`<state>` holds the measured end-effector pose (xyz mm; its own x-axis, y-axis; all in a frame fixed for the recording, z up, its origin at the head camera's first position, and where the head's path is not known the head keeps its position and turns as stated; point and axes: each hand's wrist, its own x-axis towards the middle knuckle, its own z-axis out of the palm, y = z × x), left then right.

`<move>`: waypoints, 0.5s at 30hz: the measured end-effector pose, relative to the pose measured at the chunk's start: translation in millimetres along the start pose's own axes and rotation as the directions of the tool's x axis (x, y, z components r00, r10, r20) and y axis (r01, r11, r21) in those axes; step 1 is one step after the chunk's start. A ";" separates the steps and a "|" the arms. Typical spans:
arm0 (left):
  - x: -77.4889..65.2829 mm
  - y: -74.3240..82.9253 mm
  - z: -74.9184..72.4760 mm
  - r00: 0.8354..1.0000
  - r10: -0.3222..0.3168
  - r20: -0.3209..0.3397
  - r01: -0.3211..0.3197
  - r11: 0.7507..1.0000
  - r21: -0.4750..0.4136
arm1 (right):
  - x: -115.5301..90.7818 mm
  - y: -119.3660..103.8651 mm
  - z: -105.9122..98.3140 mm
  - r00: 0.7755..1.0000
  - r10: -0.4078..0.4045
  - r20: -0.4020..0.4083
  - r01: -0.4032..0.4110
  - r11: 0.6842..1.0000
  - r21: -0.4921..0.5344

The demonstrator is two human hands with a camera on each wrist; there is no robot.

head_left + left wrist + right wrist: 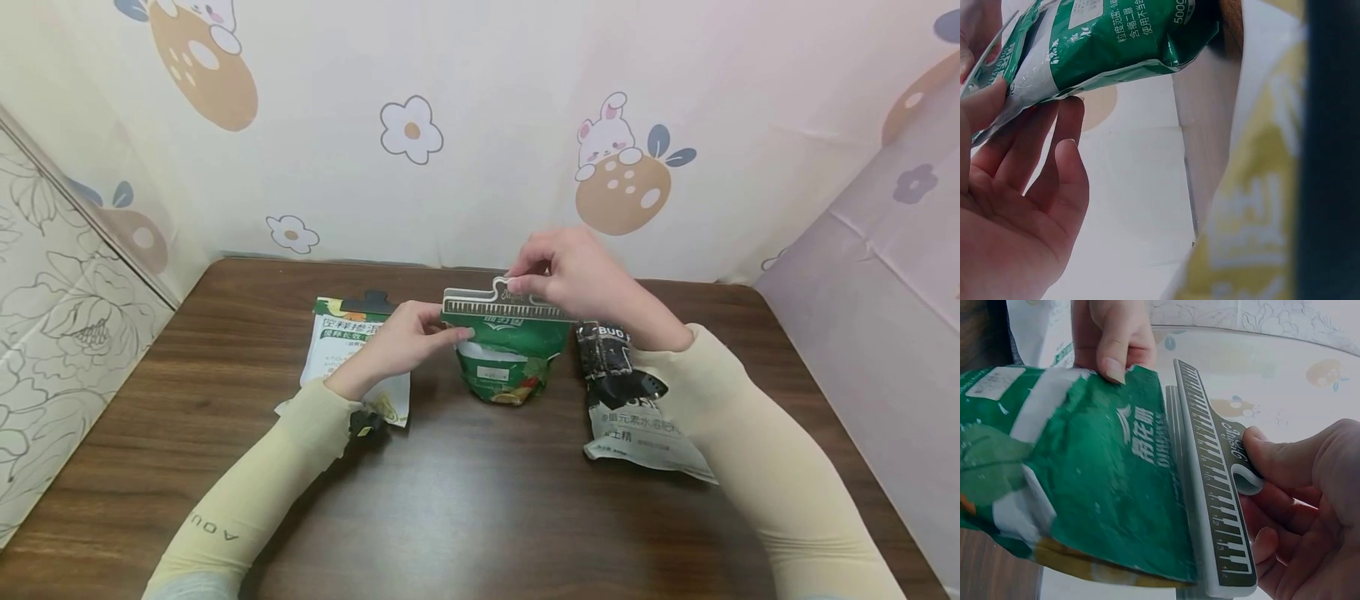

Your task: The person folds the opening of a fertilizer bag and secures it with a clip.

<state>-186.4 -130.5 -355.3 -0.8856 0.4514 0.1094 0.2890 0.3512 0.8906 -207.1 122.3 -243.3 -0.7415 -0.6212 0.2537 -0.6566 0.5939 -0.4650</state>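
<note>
A green bag [513, 340] with white lettering stands upright at mid-table, its top folded over. My left hand [401, 337] pinches the left end of its top, thumb in front and fingers behind, as the left wrist view shows. Between thumb and fingers, my right hand [581, 271] grips the handle of a wide bag clip [1213, 481] printed with piano keys. The clip lies along the bag's top edge, one plate in front and one behind it. In the right wrist view its mouth appears spread; how deep the edge sits inside is unclear.
A white and green bag [322, 346] with a dark clip [367, 303] on its top lies at the left, partly behind my left arm. Under my right forearm, a black and white bag [641, 437] lies at the right. A patterned curtain [480, 192] hangs behind the table [450, 500].
</note>
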 end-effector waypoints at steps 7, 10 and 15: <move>-0.4 -1.0 0.5 1.000 0.011 -0.006 -0.011 1.000 -0.008 | -2.0 -0.6 11.9 1.000 -0.017 0.024 0.018 1.000 -0.020; -0.3 -1.0 0.5 1.000 0.004 0.000 -0.004 1.000 -0.023 | -2.9 1.5 15.8 1.000 -0.004 0.025 0.004 1.000 -0.003; 0.4 -1.7 0.4 1.000 0.000 0.003 0.000 0.999 -0.045 | -4.1 3.2 18.4 1.000 -0.009 0.021 0.008 1.000 0.007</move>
<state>-187.1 -130.5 -357.0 -0.8846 0.4536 0.1084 0.2725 0.3141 0.9094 -203.6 117.4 -261.5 -0.7328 -0.6368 0.2398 -0.6618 0.5848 -0.4691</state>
